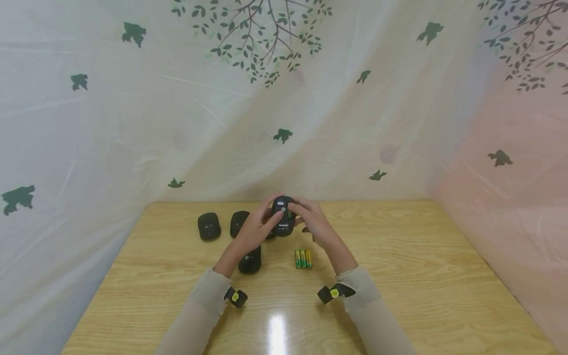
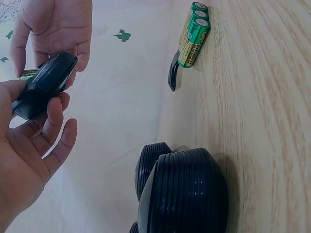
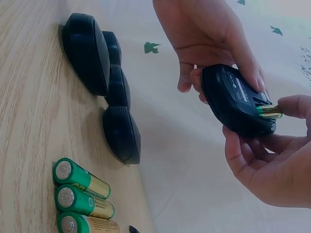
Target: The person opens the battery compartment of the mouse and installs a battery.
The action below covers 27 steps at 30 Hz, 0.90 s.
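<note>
Mouse (image 3: 229, 100) in left hand (image 3: 213, 30), battery (image 3: 269, 112) jutting

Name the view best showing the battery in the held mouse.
Right wrist: the battery shows close up, protruding from the mouse. The left wrist view shows only a piece past the mouse; the head view, just a small, indistinct bit.

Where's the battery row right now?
In the head view, the battery row lies on the table, right of the lowest black mouse and below the held mouse.
</note>
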### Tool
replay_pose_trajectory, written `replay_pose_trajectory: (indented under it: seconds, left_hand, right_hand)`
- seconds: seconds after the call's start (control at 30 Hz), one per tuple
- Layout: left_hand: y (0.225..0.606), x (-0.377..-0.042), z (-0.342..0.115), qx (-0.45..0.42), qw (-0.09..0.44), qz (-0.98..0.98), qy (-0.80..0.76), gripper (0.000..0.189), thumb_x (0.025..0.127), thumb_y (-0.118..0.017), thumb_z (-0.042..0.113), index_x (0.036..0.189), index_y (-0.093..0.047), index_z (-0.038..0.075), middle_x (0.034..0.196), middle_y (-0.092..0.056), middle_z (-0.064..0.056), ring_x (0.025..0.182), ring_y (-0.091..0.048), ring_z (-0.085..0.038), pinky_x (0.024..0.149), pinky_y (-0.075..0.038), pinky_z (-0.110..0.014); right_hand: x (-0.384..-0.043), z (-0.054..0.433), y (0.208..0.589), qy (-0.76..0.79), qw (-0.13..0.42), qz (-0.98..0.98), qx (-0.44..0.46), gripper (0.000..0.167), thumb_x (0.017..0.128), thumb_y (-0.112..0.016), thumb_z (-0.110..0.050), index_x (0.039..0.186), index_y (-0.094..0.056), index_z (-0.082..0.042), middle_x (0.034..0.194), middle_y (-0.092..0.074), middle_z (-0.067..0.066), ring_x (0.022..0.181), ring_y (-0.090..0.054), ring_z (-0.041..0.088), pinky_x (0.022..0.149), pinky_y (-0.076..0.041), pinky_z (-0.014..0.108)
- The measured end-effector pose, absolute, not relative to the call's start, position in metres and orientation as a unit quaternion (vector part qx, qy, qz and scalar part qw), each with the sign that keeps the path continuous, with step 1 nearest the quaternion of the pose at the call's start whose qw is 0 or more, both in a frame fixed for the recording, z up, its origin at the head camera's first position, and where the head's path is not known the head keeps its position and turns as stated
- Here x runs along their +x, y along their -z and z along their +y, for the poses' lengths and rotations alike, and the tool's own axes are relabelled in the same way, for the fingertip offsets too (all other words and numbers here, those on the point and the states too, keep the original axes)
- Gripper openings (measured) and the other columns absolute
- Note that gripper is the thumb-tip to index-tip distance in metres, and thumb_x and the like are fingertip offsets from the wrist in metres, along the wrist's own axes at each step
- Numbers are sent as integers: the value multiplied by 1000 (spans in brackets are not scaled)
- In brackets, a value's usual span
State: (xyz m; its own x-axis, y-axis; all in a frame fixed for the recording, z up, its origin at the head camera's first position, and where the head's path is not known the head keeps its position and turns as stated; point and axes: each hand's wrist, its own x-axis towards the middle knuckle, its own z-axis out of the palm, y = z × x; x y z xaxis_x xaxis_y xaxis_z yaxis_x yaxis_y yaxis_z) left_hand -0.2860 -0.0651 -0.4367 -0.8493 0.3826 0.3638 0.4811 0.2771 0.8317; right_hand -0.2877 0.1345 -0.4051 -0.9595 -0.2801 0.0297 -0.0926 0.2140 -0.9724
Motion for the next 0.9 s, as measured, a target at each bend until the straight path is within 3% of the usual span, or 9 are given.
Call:
replay_pose_trajectory:
  seconds: [0.27,0.47,0.6,0.73,0.9]
  left_hand:
    - [436,-284,-65,-273,34,-799,535,52,109,-51,26,158,-35,22,121,-71,-21,94,-71,-25,70,-59,-48]
    - [437,-284,-65,-271,27,-794,543,53,109,-51,26,158,-35,17,121,-71,-21,93,-70,-25,71,-57,-55]
    - [437,-284,-65,-267,20,-795,544,52,109,-51,27,158,-35,20,123,-71,-20,96,-70,-24,71,-58,-45]
    - [436,-284,-64,-267,16,-796,543,51,109,-51,29,157,-35,23,125,-70,-21,101,-71,-25,73,-56,-34]
    - [435,-284,-63,-262,16,-796,546,50,109,-51,29,157,-36,25,123,-71,-21,99,-71,-25,71,-55,-31]
  right_hand:
    - [-290,138,408,608,90,778,-129,47,105,-48,-37,145,-57,-13,130,-65,17,101,-64,39,80,-47,48]
    - [-288,140,406,597,85,779,-171,48,108,-45,-32,147,-52,-6,130,-65,20,100,-67,28,84,-49,44]
    - [-289,140,408,597,74,778,-179,45,109,-44,-28,145,-54,-3,125,-67,20,96,-68,22,85,-52,45]
    - [-291,138,410,599,61,778,-177,42,109,-45,-23,143,-56,-1,124,-67,22,93,-69,21,81,-53,38]
    - [-291,135,412,586,47,789,-180,42,110,-45,-23,144,-54,0,128,-67,22,96,-70,21,82,-55,32]
